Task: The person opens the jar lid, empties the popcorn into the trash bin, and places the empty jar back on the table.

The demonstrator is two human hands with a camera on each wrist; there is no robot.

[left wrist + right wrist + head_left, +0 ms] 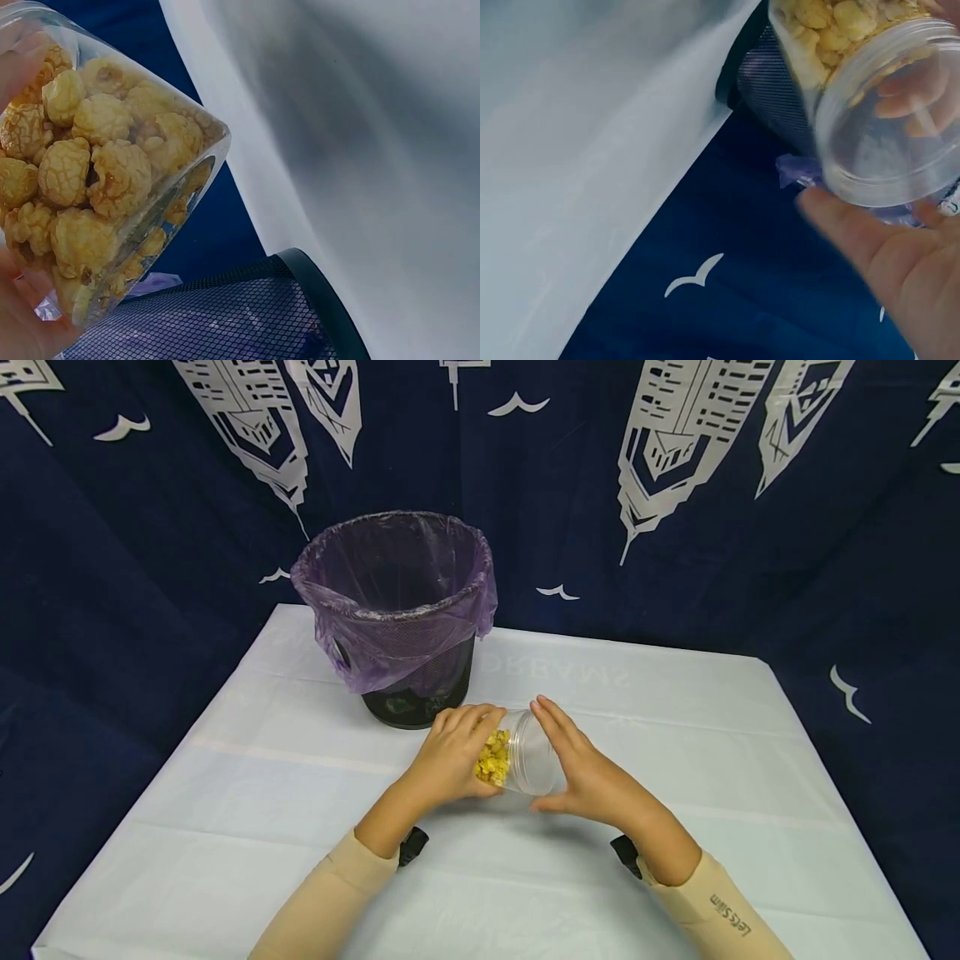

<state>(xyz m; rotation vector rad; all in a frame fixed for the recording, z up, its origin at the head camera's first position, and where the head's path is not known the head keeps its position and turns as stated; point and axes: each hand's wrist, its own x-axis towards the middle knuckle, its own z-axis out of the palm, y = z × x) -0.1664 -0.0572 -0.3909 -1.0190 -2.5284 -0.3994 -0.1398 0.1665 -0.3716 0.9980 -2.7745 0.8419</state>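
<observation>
A clear plastic jar [531,764] of yellow popcorn [492,758] is held on its side above the white table. My left hand [447,762] grips its body at the base end, thumb low and fingers over the top. In the left wrist view, caramel-coloured popcorn pieces [97,165] show through the squarish wall. The round, transparent ribbed end [889,112] points toward my right hand [596,781]. That hand's fingers and thumb are spread apart around this end, fingertips right at its rim.
Behind the jar, to the left, stands a black mesh wastebasket [416,697] lined with a purple plastic bag [397,647]. White cloth covers the table [675,735]. A navy curtain [555,510] with white building and bird prints hangs at the back.
</observation>
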